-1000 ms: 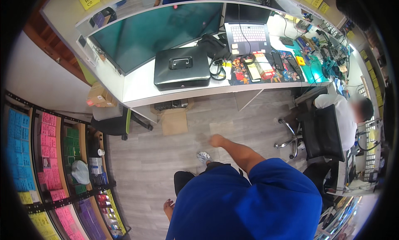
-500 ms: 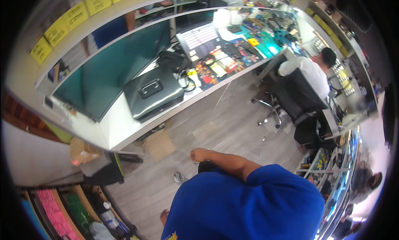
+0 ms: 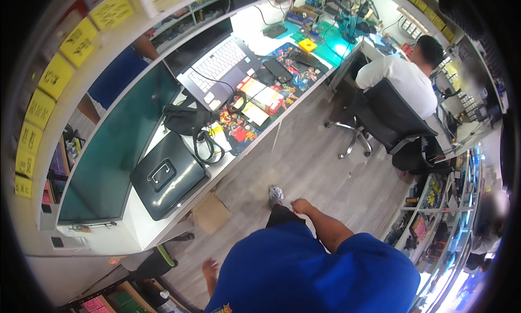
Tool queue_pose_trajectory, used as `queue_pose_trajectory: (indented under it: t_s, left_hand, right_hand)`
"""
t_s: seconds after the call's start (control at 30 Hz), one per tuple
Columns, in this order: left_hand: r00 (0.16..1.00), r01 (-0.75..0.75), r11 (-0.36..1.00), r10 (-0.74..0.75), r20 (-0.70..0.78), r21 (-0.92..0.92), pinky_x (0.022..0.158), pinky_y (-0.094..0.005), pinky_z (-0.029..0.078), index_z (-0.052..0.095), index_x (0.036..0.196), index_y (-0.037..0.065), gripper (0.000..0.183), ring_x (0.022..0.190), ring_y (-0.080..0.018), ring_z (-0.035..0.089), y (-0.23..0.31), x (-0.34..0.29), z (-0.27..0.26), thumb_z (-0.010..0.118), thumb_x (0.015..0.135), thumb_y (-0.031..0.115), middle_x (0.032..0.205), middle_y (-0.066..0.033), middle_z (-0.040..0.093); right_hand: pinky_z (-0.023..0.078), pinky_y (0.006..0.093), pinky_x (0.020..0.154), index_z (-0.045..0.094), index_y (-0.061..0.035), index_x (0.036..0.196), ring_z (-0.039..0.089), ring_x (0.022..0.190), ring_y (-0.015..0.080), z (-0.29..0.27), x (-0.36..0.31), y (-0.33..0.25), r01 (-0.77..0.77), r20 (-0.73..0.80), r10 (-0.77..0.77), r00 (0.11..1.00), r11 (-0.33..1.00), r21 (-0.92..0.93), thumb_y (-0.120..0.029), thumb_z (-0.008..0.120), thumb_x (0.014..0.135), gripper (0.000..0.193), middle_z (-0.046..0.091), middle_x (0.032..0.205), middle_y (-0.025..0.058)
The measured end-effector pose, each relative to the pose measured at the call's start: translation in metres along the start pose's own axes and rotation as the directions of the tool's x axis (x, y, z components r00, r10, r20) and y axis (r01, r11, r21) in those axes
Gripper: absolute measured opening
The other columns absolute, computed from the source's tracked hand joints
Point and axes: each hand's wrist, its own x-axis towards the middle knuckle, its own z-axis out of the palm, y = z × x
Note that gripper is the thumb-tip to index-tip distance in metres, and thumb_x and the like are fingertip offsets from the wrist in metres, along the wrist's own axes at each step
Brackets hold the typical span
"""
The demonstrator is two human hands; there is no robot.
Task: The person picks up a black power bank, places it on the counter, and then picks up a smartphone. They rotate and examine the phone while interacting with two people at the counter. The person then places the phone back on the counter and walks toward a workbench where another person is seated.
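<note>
My right hand (image 3: 300, 206) hangs over the wooden floor in front of my body, fingers curled in, with nothing visible in them. Just to its left is my patterned grey shoe (image 3: 276, 194). Low at my left side, my left hand (image 3: 210, 268) hangs with fingers somewhat apart and holds nothing. Neither hand touches the desk. Nearest to them on the white desk lies a glossy black case with a handle (image 3: 168, 174). Beyond it sit a black bag (image 3: 187, 119) with a looped strap and an open silver laptop (image 3: 220, 66).
A colourful printed mat (image 3: 239, 129) holds a red-and-white box (image 3: 266, 97) and a dark phone (image 3: 278, 70). At right, a person in white (image 3: 401, 82) sits on a black wheeled chair (image 3: 388, 115). Cardboard (image 3: 211, 212) lies under the desk; glass shelves (image 3: 434, 210) stand right.
I have stepped forward along the desk and my view has turned. The black case now appears lower left, and my right hand has swung to the right across the picture.
</note>
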Motion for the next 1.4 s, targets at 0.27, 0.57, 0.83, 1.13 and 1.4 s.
queue_pose_trajectory:
  t_s: [0.27, 0.57, 0.83, 1.13, 1.4]
  left_hand:
    - [0.970, -0.200, 0.888, 0.119, 0.213, 0.415, 0.093, -0.0369, 0.057, 0.072, 0.129, -0.002, 0.043, 0.099, -0.0208, 0.073, 0.151, -0.013, 0.170, 0.065, 0.110, 0.037, 0.108, -0.0116, 0.078]
    - [0.987, 0.110, 0.927, -0.144, 0.069, 0.359, 0.085, -0.0356, 0.056, 0.075, 0.120, 0.000, 0.041, 0.089, -0.0195, 0.071, 0.168, 0.039, 0.148, 0.065, 0.108, 0.038, 0.105, -0.0089, 0.078]
    - [0.918, -0.210, 0.826, -0.018, 0.396, 0.523, 0.087, -0.0362, 0.057, 0.076, 0.118, 0.001, 0.038, 0.091, -0.0195, 0.072, 0.170, 0.121, 0.157, 0.068, 0.105, 0.036, 0.104, -0.0100, 0.079]
    - [0.854, -0.189, 0.827, -0.128, 0.504, 0.530, 0.089, -0.0375, 0.057, 0.073, 0.124, 0.001, 0.038, 0.093, -0.0232, 0.073, 0.201, 0.178, 0.134, 0.062, 0.106, 0.032, 0.109, -0.0126, 0.078]
    - [0.639, -0.573, 0.404, -0.325, 0.697, 0.713, 0.087, -0.0410, 0.059, 0.079, 0.119, 0.000, 0.037, 0.094, -0.0271, 0.077, 0.167, 0.225, 0.089, 0.058, 0.106, 0.029, 0.105, -0.0165, 0.080]
  right_hand:
    - [0.059, 0.0472, 0.076, 0.078, -0.0055, 0.095, 0.074, 0.080, 0.0334, -0.110, 0.108, 0.111, 0.065, -0.309, 0.142, 0.940, 0.817, 0.573, -0.037, 0.060, 0.102, 0.037, 0.078, 0.089, 0.0166]
    - [0.054, 0.0308, 0.067, 0.075, -0.0047, 0.109, 0.069, 0.075, 0.0142, -0.185, 0.049, 0.125, -0.101, -0.132, 0.587, 0.799, 0.347, 0.932, -0.028, 0.063, 0.108, 0.027, 0.076, 0.090, 0.0052]
    - [0.055, 0.0344, 0.066, 0.076, -0.0003, 0.112, 0.072, 0.076, 0.0201, -0.049, -0.066, 0.056, -0.309, 0.217, 0.718, 0.661, -0.003, 0.951, -0.025, 0.067, 0.101, 0.028, 0.078, 0.093, 0.0106]
    - [0.059, 0.0354, 0.076, 0.078, 0.0026, 0.115, 0.075, 0.082, 0.0215, -0.010, -0.098, -0.078, -0.280, 0.100, 0.787, 0.609, 0.095, 0.955, -0.026, 0.066, 0.103, 0.034, 0.080, 0.097, 0.0136]
    - [0.059, 0.0381, 0.084, 0.085, -0.0052, 0.092, 0.077, 0.085, 0.0216, -0.039, -0.123, -0.195, -0.469, 0.182, 0.785, 0.592, 0.152, 0.870, -0.049, 0.068, 0.104, 0.049, 0.082, 0.088, 0.0111]
